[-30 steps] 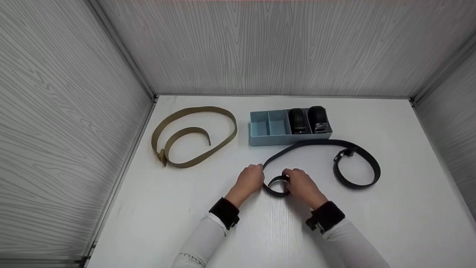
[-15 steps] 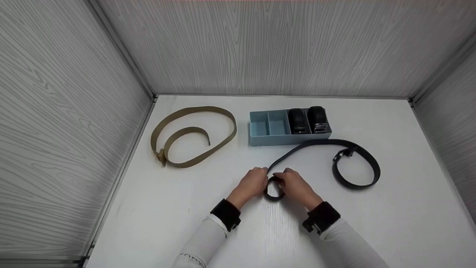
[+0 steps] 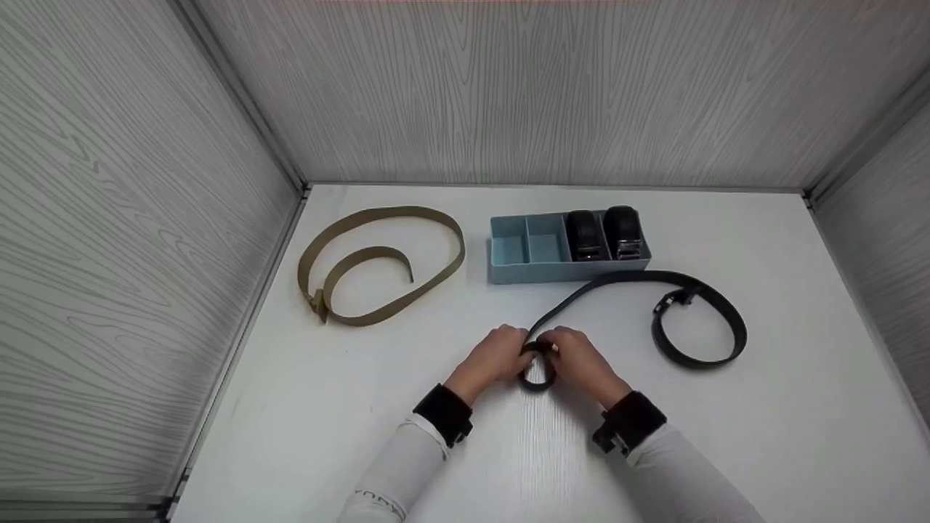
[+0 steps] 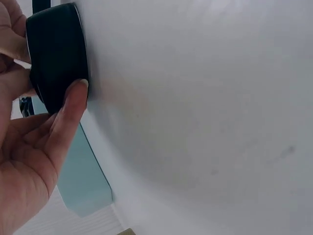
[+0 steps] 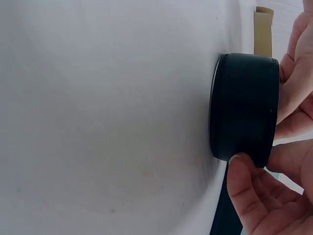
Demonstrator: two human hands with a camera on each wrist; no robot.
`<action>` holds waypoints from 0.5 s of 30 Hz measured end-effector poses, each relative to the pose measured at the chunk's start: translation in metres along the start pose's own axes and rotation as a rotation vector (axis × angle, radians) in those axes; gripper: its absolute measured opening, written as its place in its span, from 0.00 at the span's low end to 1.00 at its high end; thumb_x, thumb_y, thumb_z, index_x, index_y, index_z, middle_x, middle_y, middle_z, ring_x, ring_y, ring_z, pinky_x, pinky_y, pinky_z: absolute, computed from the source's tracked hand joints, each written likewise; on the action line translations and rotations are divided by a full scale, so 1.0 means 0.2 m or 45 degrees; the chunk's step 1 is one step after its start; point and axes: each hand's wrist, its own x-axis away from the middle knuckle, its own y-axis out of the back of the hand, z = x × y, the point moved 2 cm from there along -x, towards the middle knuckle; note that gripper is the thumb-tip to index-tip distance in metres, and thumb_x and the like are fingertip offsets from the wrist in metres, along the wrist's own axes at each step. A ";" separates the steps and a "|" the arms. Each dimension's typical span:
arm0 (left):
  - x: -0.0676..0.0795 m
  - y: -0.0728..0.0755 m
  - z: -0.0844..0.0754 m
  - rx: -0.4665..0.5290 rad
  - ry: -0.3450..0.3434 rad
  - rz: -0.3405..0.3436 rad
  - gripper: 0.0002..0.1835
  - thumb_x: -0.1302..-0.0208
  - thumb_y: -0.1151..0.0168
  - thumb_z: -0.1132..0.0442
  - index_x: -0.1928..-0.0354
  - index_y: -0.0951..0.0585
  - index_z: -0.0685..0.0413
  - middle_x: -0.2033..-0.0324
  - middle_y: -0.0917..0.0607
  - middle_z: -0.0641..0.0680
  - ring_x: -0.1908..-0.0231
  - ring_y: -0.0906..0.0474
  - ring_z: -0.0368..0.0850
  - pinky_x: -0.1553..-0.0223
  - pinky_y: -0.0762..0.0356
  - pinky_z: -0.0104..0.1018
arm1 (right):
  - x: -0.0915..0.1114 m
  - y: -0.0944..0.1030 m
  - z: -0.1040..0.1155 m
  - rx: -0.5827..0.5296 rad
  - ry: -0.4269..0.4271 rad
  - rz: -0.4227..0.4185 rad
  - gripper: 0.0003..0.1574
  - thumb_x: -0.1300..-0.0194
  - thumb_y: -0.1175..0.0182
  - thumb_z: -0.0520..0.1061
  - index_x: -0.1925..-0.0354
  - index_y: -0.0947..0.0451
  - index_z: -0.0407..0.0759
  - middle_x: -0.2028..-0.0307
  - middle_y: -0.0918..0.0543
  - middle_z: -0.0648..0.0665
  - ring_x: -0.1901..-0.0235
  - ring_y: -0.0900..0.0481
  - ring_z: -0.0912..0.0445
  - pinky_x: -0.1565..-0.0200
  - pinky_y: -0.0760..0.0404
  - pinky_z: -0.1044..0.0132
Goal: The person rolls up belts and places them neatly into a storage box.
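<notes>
A long black belt [image 3: 657, 277] stands on its edge on the white table, its near end wound into a small ring-shaped coil [image 3: 536, 386]. My left hand [image 3: 491, 359] grips the coil's left side, where the strand leaves for the back. On the opposite side my right hand [image 3: 583, 363] pinches the same roll with thumb and fingers. In the left wrist view a fingertip presses the outer face of the dark roll [image 4: 57, 56]. Stitched edges show on the roll [image 5: 244, 107] in the right wrist view. The buckle end [image 3: 677, 298] lies in a loose loop at right.
Behind the hands stands a blue divided box [image 3: 559, 273]; its two right compartments hold rolled black belts [image 3: 583, 236], and its two left ones show bare floors. A tan belt [image 3: 396, 212] lies in a loose loop at left. Grey wood-grain panels [image 3: 465, 94] enclose the table.
The coil has become smaller and rounder, and my right hand has moved left, closer to my left hand. My left thumb now reaches over the coil's rim. Box and tan belt stay put.
</notes>
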 end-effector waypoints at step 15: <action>-0.03 -0.03 -0.02 -0.007 0.036 -0.126 0.12 0.32 0.43 0.63 0.75 0.21 0.57 0.79 0.19 0.53 0.78 0.27 0.42 0.77 0.28 0.36 | 0.08 0.03 0.01 0.008 -0.211 0.062 0.16 0.40 0.40 0.29 0.52 0.19 0.34 0.72 0.18 0.43 0.74 0.24 0.55 0.68 0.23 0.59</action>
